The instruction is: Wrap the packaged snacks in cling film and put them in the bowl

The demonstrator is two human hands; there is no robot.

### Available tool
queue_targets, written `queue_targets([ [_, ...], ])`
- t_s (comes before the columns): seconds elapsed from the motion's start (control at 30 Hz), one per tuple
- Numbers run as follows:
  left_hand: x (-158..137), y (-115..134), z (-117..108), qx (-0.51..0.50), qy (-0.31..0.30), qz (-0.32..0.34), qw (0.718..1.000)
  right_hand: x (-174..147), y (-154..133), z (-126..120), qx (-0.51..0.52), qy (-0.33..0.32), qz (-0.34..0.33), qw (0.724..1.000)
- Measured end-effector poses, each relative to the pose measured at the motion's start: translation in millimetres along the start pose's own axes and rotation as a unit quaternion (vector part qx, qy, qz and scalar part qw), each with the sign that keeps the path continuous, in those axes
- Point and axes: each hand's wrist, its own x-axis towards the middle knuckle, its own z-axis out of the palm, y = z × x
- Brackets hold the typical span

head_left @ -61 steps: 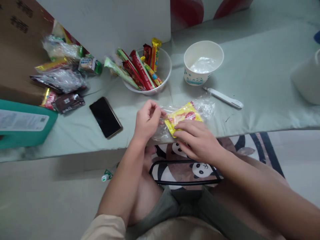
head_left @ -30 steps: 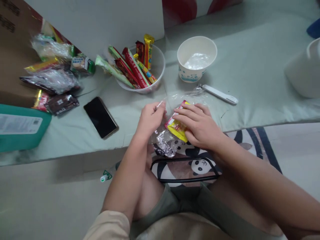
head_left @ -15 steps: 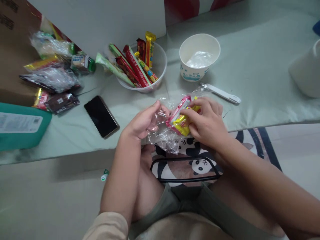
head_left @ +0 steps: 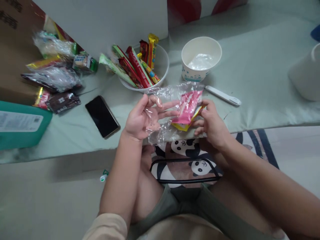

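Pink packet (head_left: 188, 106): amid clear plastic (head_left: 163, 132), near the bench (head_left: 252, 83)'s front edge.
Bench: pale green cloth, phone (head_left: 102, 116), paper cup (head_left: 193, 75).
Floor (head_left: 62, 200): pale.
Left hand (head_left: 141, 120): fingers spread among the plastic.
Right hand (head_left: 214, 125): half-curled at the packet's edge; grip unclear.

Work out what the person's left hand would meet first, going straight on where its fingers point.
Most likely the pink packet, at the outstretched fingertips of the left hand. Depth is unclear through the clear film, so the fingers may already touch the packet or slip behind.
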Motion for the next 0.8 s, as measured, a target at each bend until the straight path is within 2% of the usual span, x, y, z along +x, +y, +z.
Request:
queue_targets([
  [0.1, 0.9, -4.4, 3.3, 0.022, 0.02, 0.002, 1.0, 2.6, -7.3, 1.8, 0.146, -0.008, 0.129, 0.981],
  [0.17, 1.0, -5.6, 4.1, 0.038, 0.057, 0.017, 0.997, 3.4, -11.1, 1.9, 0.145, 0.015, 0.139, 0.979],
  [0.27, -0.3, -2.1, 0.7, 0.04, 0.138, 0.057, 0.988, 3.3, -11.2, 0.3, 0.105, 0.039, 0.098, 0.989],
  [0.33, -2.3, 3.3, -4.9, 0.018, 0.176, 0.058, 0.982, 3.7, -8.8, -1.7, 0.086, 0.05, 0.069, 0.993],
  [0.43, -4.7, 11.2, -15.2, -0.057, 0.165, 0.02, 0.984, 7.2, -5.5, -6.6, 0.071, 0.067, 0.047, 0.994],
  [0.53, -3.9, 11.7, -21.9, -0.103, 0.156, 0.003, 0.982, 13.6, -5.6, -14.6, 0.107, 0.15, 0.015, 0.983],
  [0.6, -2.4, 7.2, -21.8, -0.089, 0.17, -0.013, 0.981, 17.2, -8.6, -20.9, 0.143, 0.221, -0.024, 0.964],
  [0.67, -1.6, 1.6, -18.4, -0.051, 0.168, -0.05, 0.983, 19.5, -14.8, -26.1, 0.147, 0.254, -0.073, 0.953],
  [0.8, -3.9, -4.8, -10.8, 0.008, 0.119, -0.08, 0.99, 28.8, -41.6, -23.3, 0.08, 0.239, -0.148, 0.956],
])
